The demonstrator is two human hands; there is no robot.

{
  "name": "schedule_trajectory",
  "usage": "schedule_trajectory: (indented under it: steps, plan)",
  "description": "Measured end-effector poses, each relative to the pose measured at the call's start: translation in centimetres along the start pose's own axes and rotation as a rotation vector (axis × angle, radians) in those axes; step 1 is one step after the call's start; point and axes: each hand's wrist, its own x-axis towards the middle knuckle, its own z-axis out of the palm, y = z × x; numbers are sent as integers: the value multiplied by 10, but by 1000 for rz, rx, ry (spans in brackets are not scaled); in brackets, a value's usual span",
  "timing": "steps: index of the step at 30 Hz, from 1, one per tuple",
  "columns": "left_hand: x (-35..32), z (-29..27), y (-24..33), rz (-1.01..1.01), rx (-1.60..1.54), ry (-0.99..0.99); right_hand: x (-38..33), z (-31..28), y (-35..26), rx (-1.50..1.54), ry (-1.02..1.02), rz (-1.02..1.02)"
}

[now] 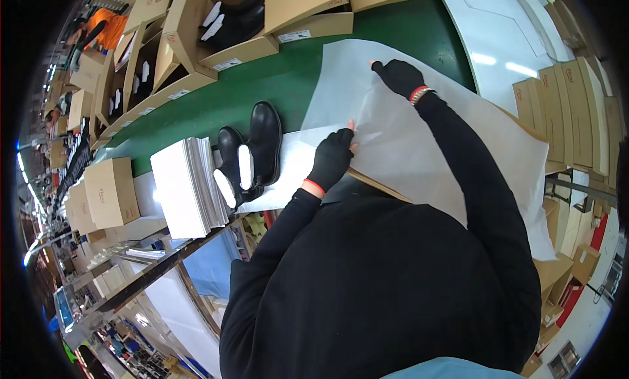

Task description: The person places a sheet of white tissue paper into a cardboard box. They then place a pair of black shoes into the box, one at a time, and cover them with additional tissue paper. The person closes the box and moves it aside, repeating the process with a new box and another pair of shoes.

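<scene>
A large sheet of thin white tissue paper (452, 150) spreads over the right part of the bench. My left hand (333, 157), in a black fingerless glove, rests at its left edge, with bare fingertips stretched out and apart. Farther off and to the right, my right hand (400, 77), gloved the same way, closes its fingers on the sheet near its far edge. To the left of my left hand lies a pair of black boots (265, 143) with white stuffing in the openings. A cardboard edge (380, 184) shows beneath the sheet.
A thick stack of white paper (183, 189) stands left of the boots. Open cartons (239, 58) of boots line the far side of the green bench top (298, 71). Closed brown boxes (111, 192) stand at left; more boxes (570, 113) stand at right. Another person (105, 28) is far left.
</scene>
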Motion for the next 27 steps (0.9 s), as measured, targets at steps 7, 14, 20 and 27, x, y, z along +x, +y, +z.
schedule_trajectory:
  steps: [7,14,20,27]
  plan:
    - [-35,-7,14,-100,41,-136,49,39,31,159,-166,-19]
    - [-32,-3,18,-108,-1,16,18,8,15,961,-341,397]
    - [-30,-3,16,-104,-55,123,-85,4,35,-229,-128,-192]
    - [-10,-7,26,-171,-153,-49,-82,54,70,-370,-297,82]
